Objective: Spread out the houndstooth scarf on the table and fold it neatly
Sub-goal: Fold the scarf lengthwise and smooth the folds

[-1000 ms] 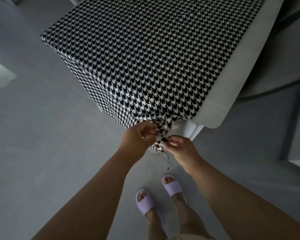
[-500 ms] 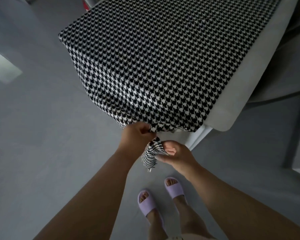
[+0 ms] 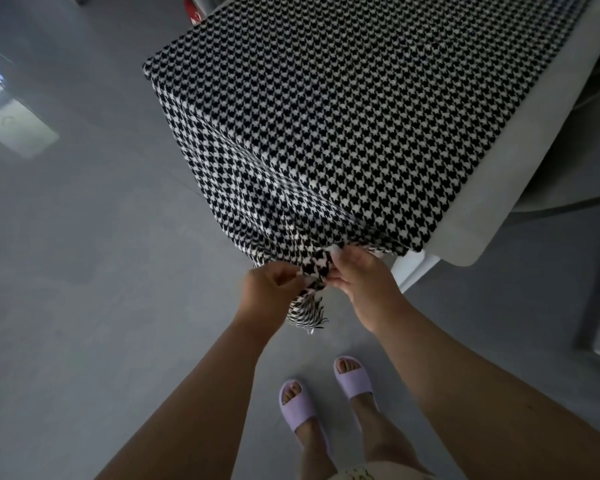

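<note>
The black-and-white houndstooth scarf [image 3: 343, 126] lies spread over the white table [image 3: 492, 181] and hangs off its left and near edges. Its near corner is bunched together just off the table's near corner. My left hand [image 3: 269, 292] pinches that bunch from the left, with a fringed end dangling below it. My right hand [image 3: 361, 278] grips the same bunch from the right, thumb and fingers closed on the cloth. The two hands almost touch.
A bare white strip of tabletop shows along the scarf's right side. A white table leg [image 3: 414, 271] stands just right of my right hand. Grey floor [image 3: 84, 271] surrounds the table; my feet in lilac slippers [image 3: 298, 407] are below. A red object [image 3: 194, 12] sits beyond the table's far-left corner.
My right hand has risen from under the dangling end and closed on the bunched corner beside my left hand. The scarf's near edge is drawn tighter and the view has shifted left.
</note>
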`<state>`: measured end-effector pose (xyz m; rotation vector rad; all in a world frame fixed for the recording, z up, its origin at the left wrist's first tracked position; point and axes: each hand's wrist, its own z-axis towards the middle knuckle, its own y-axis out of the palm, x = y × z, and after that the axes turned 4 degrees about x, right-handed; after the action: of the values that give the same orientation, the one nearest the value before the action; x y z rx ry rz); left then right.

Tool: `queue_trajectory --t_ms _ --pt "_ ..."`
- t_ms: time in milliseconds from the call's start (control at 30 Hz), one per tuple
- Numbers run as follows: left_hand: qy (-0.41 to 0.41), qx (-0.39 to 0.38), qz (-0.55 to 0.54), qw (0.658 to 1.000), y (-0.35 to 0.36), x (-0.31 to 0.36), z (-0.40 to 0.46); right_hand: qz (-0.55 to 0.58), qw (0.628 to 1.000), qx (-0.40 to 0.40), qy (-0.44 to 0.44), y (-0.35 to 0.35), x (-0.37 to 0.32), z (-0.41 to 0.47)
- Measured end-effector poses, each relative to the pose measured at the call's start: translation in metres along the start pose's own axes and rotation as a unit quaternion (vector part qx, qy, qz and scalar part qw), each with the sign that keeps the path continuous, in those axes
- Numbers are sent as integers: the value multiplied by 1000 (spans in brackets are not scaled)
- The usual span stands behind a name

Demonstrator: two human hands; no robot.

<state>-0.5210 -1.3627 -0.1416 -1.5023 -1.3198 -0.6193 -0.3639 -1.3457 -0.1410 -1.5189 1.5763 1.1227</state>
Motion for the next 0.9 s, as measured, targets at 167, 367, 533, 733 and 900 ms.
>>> queue_trajectory --t_ms 167,367,533,733,900 --pt "23 -20 -19 999 -18 23 2 -152 983 -97 22 -5 15 -5" --pt "56 -18 -44 997 -32 38 11 -317 937 -146 -4 -9 8 3" --pt "24 38 -129 991 -28 28 5 -254 962 -86 -51 2 2 -10" --pt "-20 -5 -153 988 -20 -1 -20 -77 996 -38 38 16 -24 -10" --pt "7 51 -99 994 -14 11 -15 -18 997 -29 69 15 -37 -10"
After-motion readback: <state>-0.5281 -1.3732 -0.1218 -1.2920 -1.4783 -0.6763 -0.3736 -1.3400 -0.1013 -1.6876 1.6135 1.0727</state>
